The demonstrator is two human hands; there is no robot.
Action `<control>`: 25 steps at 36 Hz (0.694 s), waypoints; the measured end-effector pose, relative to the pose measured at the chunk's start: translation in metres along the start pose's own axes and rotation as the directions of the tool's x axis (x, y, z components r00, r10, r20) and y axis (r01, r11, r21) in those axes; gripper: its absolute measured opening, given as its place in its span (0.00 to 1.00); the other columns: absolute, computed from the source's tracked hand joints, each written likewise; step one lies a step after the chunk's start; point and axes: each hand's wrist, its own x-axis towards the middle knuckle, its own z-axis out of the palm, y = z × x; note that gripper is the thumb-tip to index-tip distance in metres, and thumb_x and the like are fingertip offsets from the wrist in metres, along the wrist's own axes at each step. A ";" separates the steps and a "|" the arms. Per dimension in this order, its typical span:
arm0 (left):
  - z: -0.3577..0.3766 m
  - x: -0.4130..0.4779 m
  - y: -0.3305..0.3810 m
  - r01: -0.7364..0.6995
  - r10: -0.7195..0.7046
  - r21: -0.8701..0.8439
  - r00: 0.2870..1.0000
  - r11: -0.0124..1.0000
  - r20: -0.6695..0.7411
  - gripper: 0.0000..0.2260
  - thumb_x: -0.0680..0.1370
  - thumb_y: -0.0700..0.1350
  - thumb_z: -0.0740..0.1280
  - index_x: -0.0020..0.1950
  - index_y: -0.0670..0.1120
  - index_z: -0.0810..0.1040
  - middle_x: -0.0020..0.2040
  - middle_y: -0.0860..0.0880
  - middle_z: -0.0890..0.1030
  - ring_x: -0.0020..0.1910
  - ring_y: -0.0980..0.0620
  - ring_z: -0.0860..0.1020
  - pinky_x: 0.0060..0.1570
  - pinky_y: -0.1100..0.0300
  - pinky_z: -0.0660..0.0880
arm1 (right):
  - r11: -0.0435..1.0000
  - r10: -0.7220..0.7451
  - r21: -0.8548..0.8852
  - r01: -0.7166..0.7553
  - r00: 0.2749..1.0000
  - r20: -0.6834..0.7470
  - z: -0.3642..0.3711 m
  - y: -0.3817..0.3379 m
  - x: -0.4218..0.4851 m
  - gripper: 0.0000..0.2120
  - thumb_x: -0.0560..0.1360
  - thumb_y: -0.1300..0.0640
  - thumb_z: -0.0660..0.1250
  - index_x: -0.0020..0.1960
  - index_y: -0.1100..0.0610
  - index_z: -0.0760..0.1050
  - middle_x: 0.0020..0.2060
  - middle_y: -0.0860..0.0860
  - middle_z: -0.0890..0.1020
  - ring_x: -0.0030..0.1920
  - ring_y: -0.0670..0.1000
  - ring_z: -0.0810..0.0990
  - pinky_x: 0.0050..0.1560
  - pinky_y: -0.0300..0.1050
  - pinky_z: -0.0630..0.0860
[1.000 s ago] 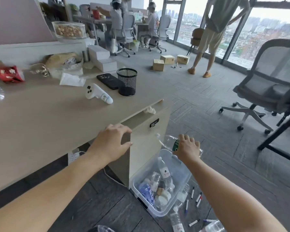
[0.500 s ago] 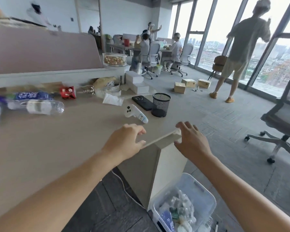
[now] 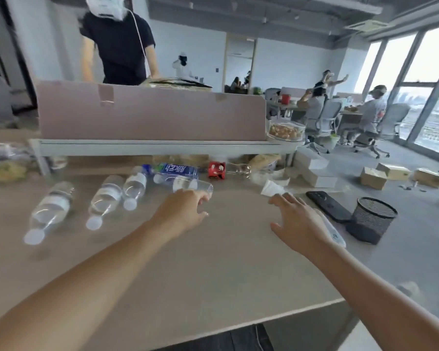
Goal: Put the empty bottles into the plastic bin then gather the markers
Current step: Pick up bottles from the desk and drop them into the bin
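Our left hand (image 3: 185,211) stretches over the desk (image 3: 213,274) at mid-frame with its fingers loosely curled, right at a clear bottle (image 3: 192,184) lying on its side; we cannot tell whether they touch. Our right hand (image 3: 297,221) hovers spread near a black phone (image 3: 327,205) and a mesh cup (image 3: 371,219). Three more bottles (image 3: 104,198) lie at left.

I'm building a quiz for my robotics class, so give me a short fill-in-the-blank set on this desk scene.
1. The bottles on the desk all lie on their ____.
2. The mesh cup beside the phone is coloured ____.
3. Of the left hand and right hand, the one nearer the mesh cup is the ____.
4. The far bottle, beside the red packet, has a ____ label.
Missing words: sides; black; right; blue.
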 end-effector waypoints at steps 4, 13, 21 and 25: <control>-0.011 0.021 -0.064 0.166 -0.160 0.052 0.982 0.985 -0.103 0.20 0.73 0.51 0.72 0.64 0.49 0.76 0.58 0.49 0.81 0.55 0.47 0.79 0.54 0.53 0.76 | 0.996 -0.082 0.022 0.081 0.997 0.013 0.021 -0.031 0.037 0.22 0.73 0.49 0.67 0.65 0.48 0.67 0.61 0.45 0.73 0.61 0.50 0.72 0.51 0.46 0.71; -0.020 0.083 -0.159 0.377 -0.330 0.201 0.915 0.904 -0.234 0.21 0.75 0.55 0.69 0.61 0.42 0.73 0.58 0.43 0.76 0.57 0.41 0.75 0.52 0.52 0.72 | 0.977 -0.205 0.065 0.204 0.979 0.001 0.059 -0.083 0.092 0.22 0.73 0.49 0.67 0.66 0.48 0.67 0.61 0.45 0.74 0.62 0.50 0.71 0.59 0.45 0.70; 0.009 0.122 -0.196 0.424 -0.408 0.276 0.906 0.862 -0.116 0.30 0.71 0.67 0.66 0.62 0.46 0.76 0.60 0.46 0.78 0.58 0.44 0.75 0.55 0.51 0.71 | 0.968 -0.240 0.075 0.239 0.971 0.008 0.086 -0.107 0.123 0.22 0.74 0.50 0.66 0.67 0.49 0.67 0.61 0.46 0.74 0.62 0.50 0.71 0.58 0.44 0.69; 0.008 0.119 -0.193 0.458 -0.448 0.248 0.889 0.854 -0.097 0.28 0.70 0.56 0.72 0.66 0.44 0.73 0.60 0.42 0.76 0.57 0.41 0.76 0.50 0.54 0.71 | 0.963 -0.255 0.085 0.254 0.967 0.000 0.094 -0.115 0.139 0.23 0.73 0.51 0.67 0.66 0.50 0.69 0.61 0.47 0.75 0.62 0.51 0.72 0.58 0.47 0.71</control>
